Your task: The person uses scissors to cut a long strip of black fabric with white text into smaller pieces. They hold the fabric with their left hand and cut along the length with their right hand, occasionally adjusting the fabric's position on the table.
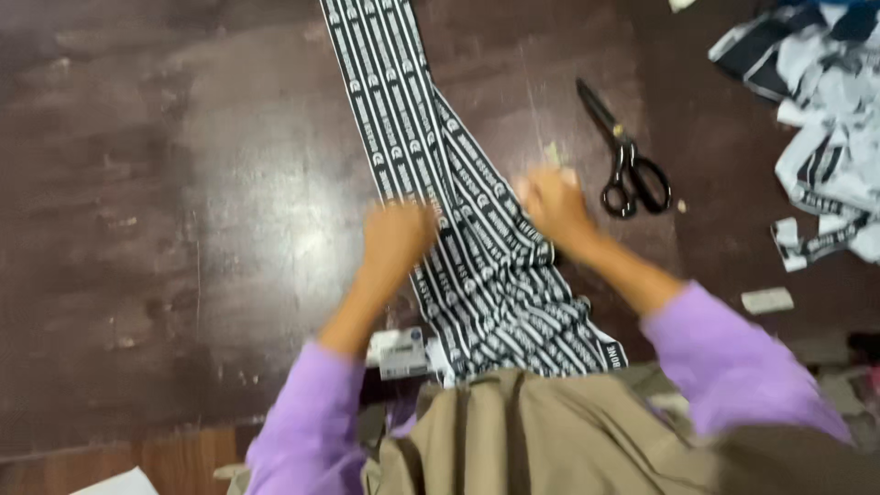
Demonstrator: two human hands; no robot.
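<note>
A long black-and-white printed band of fabric [412, 137] runs from the top of the dark wooden table toward me and bunches up near my lap. My left hand [396, 236] rests on its left edge, fingers curled and blurred by motion. On the band's right edge sits my right hand [550, 203], its fingers closed around the fabric. Both arms wear purple sleeves.
Black scissors [628, 156] lie shut on the table [183, 183] right of my right hand. A heap of cut black-and-white pieces [825, 110] fills the top right corner. A small white scrap [767, 300] lies lower right. A small white box [401, 351] sits by my left forearm.
</note>
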